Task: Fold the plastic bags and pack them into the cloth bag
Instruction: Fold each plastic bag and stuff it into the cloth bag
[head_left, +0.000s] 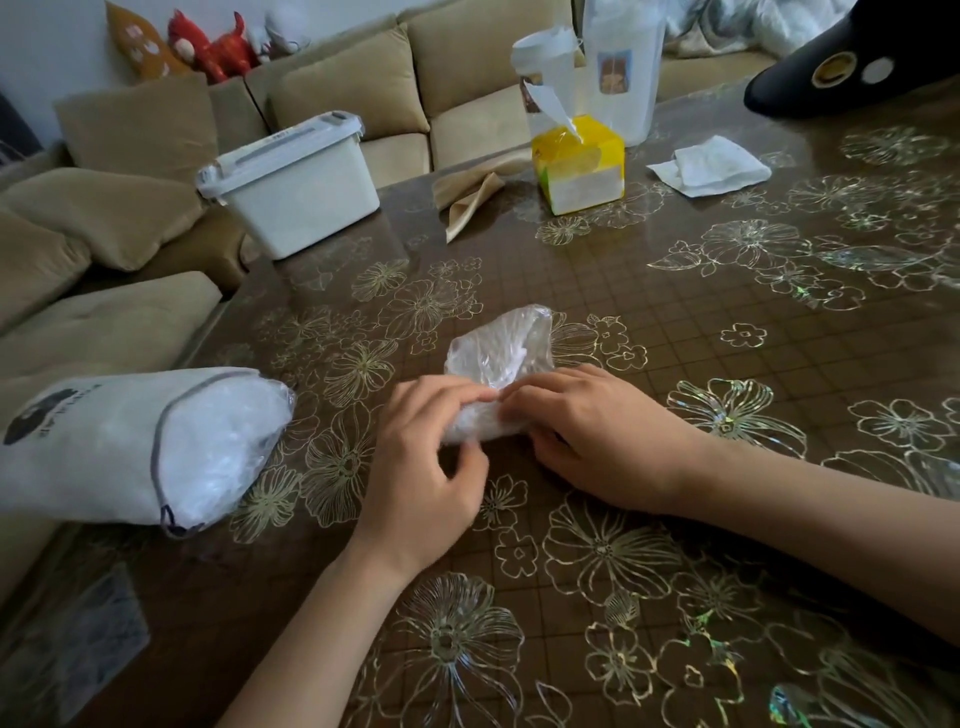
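A clear, crinkled plastic bag (498, 348) lies in the middle of the table, partly rolled or folded at its near end. My left hand (426, 457) pinches that near end from the left with thumb and fingers. From the right, my right hand (587, 431) grips the same folded end, its fingers curled over the plastic. A white cloth drawstring bag (104, 452) lies on its side at the left table edge, its mouth facing right, stuffed with clear plastic bags (234, 441).
The brown table (675, 322) has a floral cover. At the back stand a white lidded box (296, 182), a yellow tissue box (579, 166), a tall white bag (623, 67), a beige cloth (467, 200) and a loose tissue (709, 166). A beige sofa (130, 208) borders the left.
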